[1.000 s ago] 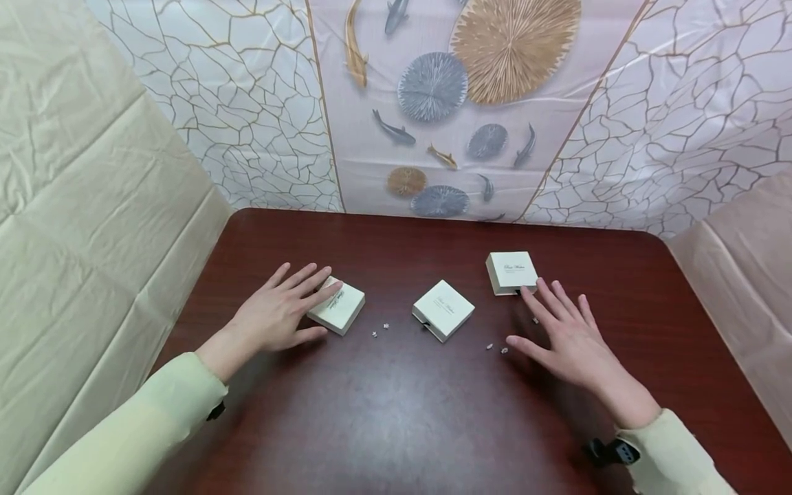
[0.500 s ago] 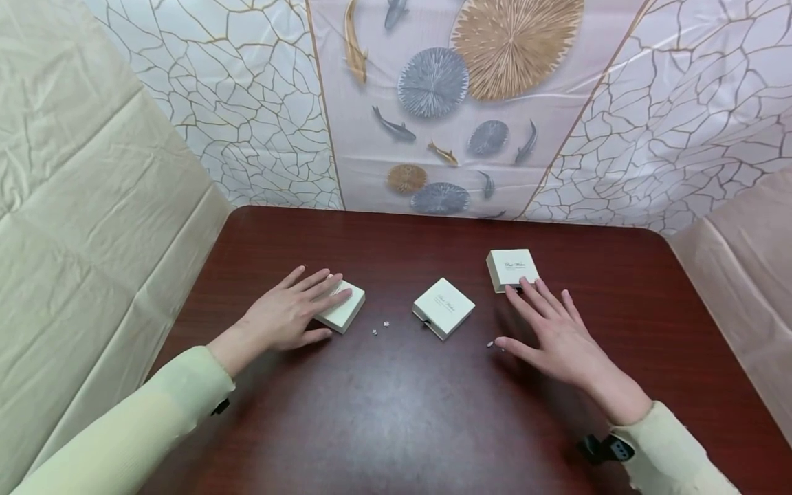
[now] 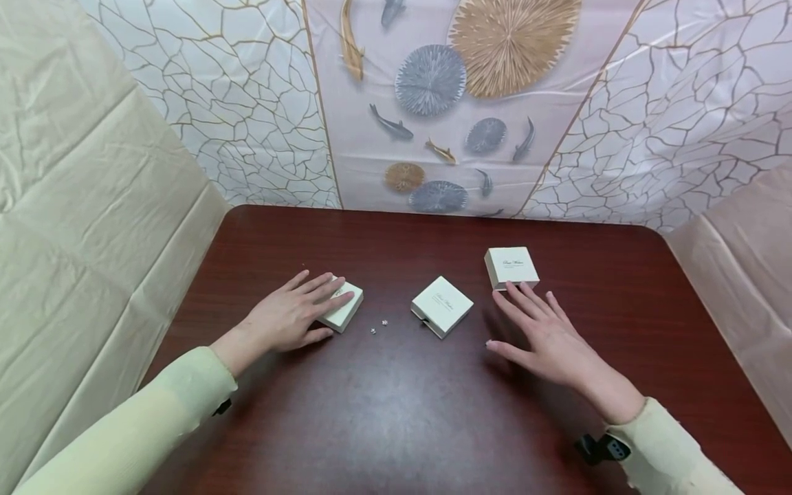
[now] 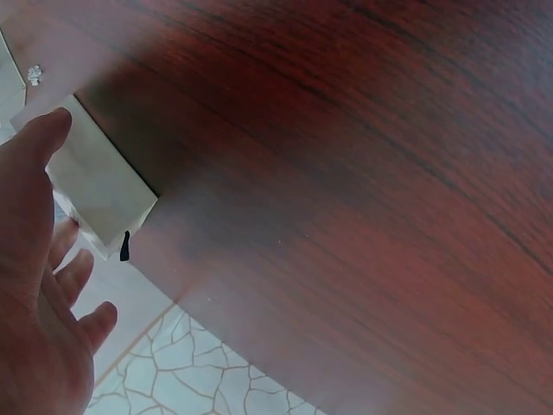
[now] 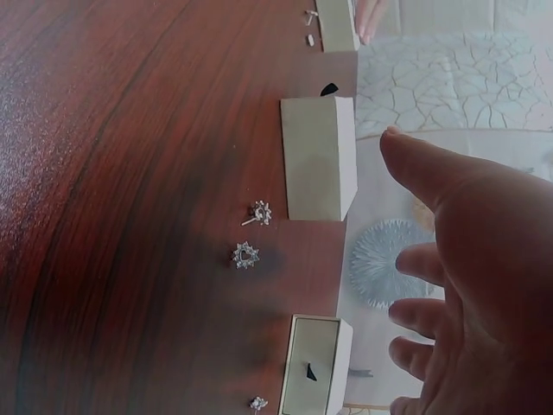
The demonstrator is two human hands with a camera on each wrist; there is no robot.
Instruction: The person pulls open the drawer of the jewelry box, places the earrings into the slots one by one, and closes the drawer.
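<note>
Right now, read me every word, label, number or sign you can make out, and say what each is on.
"Best Wishes", seemingly, in small script on top of the right box.
Below it, finer print: too small to read.
Middle box: similar script, perhaps the same words, too faint to be sure.
Left box: print partly covered by the left hand, unreadable.
No readable numbers or signs.

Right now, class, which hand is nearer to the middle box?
Right. The right hand is just to the right of the middle box; the left hand is farther off, at the left box.
</note>
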